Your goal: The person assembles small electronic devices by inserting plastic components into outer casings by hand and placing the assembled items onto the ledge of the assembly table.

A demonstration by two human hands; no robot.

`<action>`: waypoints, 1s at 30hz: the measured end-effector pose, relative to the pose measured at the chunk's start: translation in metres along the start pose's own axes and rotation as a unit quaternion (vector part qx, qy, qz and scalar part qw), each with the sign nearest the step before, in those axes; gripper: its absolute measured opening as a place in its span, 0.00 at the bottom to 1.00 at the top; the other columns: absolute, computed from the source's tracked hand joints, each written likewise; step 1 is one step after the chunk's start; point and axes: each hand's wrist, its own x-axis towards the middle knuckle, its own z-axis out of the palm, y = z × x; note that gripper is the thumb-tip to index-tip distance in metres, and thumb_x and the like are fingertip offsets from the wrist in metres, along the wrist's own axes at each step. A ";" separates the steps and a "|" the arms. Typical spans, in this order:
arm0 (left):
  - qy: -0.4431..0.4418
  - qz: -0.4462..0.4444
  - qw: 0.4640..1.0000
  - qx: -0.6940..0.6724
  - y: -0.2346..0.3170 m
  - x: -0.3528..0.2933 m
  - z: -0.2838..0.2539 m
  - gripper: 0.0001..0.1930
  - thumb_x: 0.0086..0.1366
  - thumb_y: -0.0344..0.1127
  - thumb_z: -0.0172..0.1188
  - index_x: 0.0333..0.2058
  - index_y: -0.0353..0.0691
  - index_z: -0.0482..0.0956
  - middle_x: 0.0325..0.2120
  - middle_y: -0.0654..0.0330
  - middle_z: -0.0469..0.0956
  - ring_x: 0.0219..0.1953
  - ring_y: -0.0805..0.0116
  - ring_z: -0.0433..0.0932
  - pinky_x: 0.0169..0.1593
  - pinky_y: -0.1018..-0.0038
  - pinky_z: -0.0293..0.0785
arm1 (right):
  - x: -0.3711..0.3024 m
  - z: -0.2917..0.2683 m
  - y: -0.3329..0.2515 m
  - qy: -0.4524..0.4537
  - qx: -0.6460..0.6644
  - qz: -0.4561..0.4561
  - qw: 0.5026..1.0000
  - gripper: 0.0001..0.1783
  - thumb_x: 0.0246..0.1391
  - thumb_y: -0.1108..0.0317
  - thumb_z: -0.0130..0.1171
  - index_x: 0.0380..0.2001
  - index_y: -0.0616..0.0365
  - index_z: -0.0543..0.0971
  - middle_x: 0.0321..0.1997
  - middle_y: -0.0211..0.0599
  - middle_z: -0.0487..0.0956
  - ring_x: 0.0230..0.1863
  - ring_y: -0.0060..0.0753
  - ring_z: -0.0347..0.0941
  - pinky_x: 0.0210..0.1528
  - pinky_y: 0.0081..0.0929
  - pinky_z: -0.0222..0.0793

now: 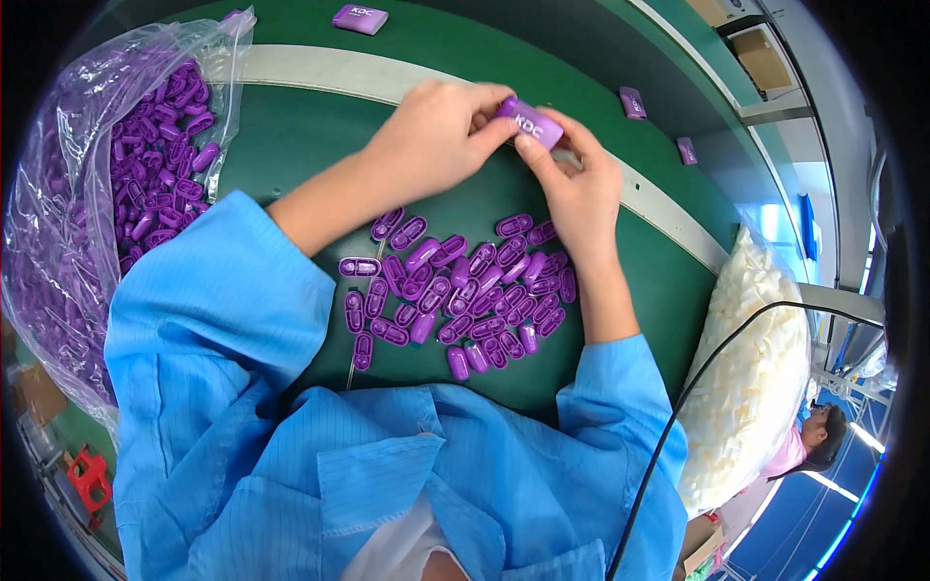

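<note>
My two hands meet over the far side of the green work surface, around a small purple plastic box-shaped piece (536, 128) with white lettering. My left hand (431, 131) is closed on its left end, where a darker purple part (506, 107) shows between thumb and fingers. With thumb and fingertips, my right hand (585, 189) grips the lower right side. Whether the darker part is separate from the box, I cannot tell. Below my hands lies a loose spread of purple oval plastic caps (480, 281), some hollow side up, others turned over.
A clear plastic bag (82, 184) full of purple caps stands at left. Past a pale rail (320, 73), similar purple pieces (360, 19) sit on a green belt (465, 48). At right are a bag of cream-coloured pieces (741, 358), a black cable (678, 402) and a person (809, 441).
</note>
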 end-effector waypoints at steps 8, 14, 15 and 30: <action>-0.071 -0.163 0.976 0.126 -0.017 0.066 -0.032 0.19 0.55 0.39 0.56 0.42 0.32 0.75 0.43 0.47 0.72 0.48 0.49 0.68 0.52 0.64 0.64 | 0.118 -0.065 0.074 0.081 -0.538 0.010 0.839 0.26 0.43 0.54 0.58 0.42 0.63 0.76 0.39 0.51 0.77 0.43 0.51 0.72 0.47 0.40 0.68; -0.091 0.118 0.974 0.172 -0.021 0.017 -0.047 0.13 0.51 0.29 0.56 0.37 0.38 0.78 0.36 0.53 0.75 0.39 0.56 0.73 0.45 0.67 0.70 | 0.087 -0.051 0.045 0.104 -0.491 -0.081 0.861 0.21 0.42 0.59 0.58 0.39 0.61 0.78 0.34 0.45 0.78 0.38 0.48 0.75 0.42 0.37 0.71; -0.230 0.070 0.963 0.125 0.001 0.005 -0.049 0.14 0.50 0.25 0.56 0.39 0.38 0.77 0.39 0.55 0.74 0.42 0.58 0.71 0.47 0.68 0.68 | 0.069 -0.055 0.034 0.093 -0.391 -0.091 0.911 0.19 0.42 0.59 0.59 0.37 0.60 0.79 0.33 0.43 0.77 0.35 0.44 0.75 0.39 0.35 0.71; -0.185 0.032 0.980 0.072 0.010 -0.031 -0.032 0.09 0.55 0.26 0.58 0.37 0.34 0.77 0.26 0.61 0.73 0.26 0.72 0.73 0.32 0.77 0.71 | -0.003 -0.026 -0.013 -0.073 0.266 0.173 0.945 0.15 0.51 0.70 0.59 0.42 0.65 0.76 0.33 0.36 0.77 0.28 0.19 0.72 0.28 0.14 0.70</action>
